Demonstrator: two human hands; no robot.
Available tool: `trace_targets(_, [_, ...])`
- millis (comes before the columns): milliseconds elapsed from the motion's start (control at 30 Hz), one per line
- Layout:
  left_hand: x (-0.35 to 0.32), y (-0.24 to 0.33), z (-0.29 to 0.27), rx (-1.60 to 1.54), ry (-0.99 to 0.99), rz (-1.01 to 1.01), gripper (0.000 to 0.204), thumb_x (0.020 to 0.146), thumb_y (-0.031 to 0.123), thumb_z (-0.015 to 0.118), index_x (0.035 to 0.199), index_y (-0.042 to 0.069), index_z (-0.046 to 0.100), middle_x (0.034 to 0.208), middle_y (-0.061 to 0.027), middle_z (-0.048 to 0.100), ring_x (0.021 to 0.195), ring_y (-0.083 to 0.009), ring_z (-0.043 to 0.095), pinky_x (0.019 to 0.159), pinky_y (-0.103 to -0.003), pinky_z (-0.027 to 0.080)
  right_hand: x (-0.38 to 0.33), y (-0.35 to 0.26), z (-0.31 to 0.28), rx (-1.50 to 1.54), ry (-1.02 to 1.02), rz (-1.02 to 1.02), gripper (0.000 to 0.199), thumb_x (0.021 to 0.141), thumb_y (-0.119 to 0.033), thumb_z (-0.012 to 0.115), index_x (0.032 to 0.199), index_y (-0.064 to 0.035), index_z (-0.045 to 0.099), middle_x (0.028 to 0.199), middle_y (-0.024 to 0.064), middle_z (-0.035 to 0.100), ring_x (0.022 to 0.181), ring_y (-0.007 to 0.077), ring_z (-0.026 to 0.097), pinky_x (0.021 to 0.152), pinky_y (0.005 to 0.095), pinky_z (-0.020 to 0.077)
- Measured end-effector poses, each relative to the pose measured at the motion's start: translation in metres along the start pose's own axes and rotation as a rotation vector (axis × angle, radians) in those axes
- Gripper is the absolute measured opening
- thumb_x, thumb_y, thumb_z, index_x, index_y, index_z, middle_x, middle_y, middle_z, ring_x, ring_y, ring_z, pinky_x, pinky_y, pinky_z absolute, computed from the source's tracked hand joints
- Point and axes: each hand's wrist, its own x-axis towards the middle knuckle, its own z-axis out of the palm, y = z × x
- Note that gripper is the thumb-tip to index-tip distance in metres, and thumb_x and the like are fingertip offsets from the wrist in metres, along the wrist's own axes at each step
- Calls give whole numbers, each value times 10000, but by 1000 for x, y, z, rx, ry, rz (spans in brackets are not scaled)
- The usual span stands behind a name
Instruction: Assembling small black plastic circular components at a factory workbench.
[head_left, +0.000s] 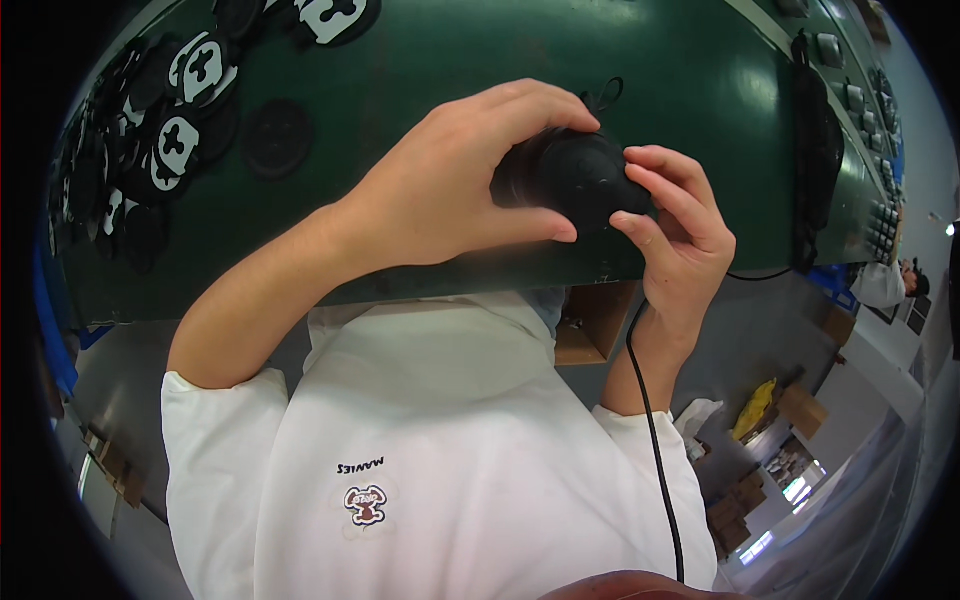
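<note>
Over the green table [450,40] I hold a black, round, dome-shaped thing [585,175] between both hands. What kind of thing it is I cannot make out. My left hand [435,180] curves around its left side, with the fingers over the far edge and the thumb along the near edge. At its right side, my right hand [690,215] grips the rim with bent fingers and thumb. A thin black cord loop [608,94] sticks up behind it. Part of its underside and left flank is hidden by my hands.
Black round discs, several with white cut-out pieces [178,147], lie heaped at the left; one disc [278,138] is apart. A long black bundle [818,150] lies at the right end. A black cable [650,420] hangs near my right arm. Farther right, a person in white [880,286].
</note>
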Motion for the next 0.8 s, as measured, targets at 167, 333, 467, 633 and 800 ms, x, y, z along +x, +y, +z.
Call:
trace_targets(167, [-1, 4, 0, 52, -1, 15, 631, 745, 103, 927, 1313, 62, 657, 1273, -87, 701, 1063, -265, 697, 910, -367, 577, 0, -6, 2, -12, -1, 78, 351, 742, 12, 876, 1089, 4, 825, 1221, 125, 743, 1049, 218, 679, 875, 290, 553])
trace_targets(333, [0, 15, -2, 244, -54, 128, 506, 771, 88, 904, 1235, 31, 711, 1327, -113, 702, 1142, -280, 697, 973, -381, 580, 10, -17, -6, -52, -58, 145, 341, 757, 13, 878, 1094, 0, 825, 1220, 118, 752, 1018, 193, 681, 849, 273, 559])
trace_targets(467, [-4, 22, 6, 536, -96, 470, 325, 799, 48, 858, 1105, 16, 751, 1259, -104, 725, 1101, -280, 714, 914, -366, 601, 16, -22, -20, -65, -185, 129, 334, 771, 6, 881, 1100, -2, 823, 1220, 114, 763, 991, 176, 693, 835, 265, 567])
trace_targets(633, [0, 29, 9, 492, -72, 398, 181, 806, 16, 829, 974, 7, 762, 1205, -87, 740, 1062, -275, 725, 860, -340, 615, 18, -20, -22, -73, -193, 104, 286, 801, 32, 852, 1084, -2, 825, 1174, 108, 791, 915, 175, 717, 793, 262, 581])
trace_targets(800, [5, 30, 4, 416, -95, 327, 223, 817, 53, 824, 1032, 28, 767, 1227, -71, 741, 1064, -257, 720, 866, -330, 613, 6, 9, -18, 161, -65, 230, 249, 827, 82, 805, 1060, -2, 828, 1107, 97, 813, 855, 177, 734, 755, 245, 587])
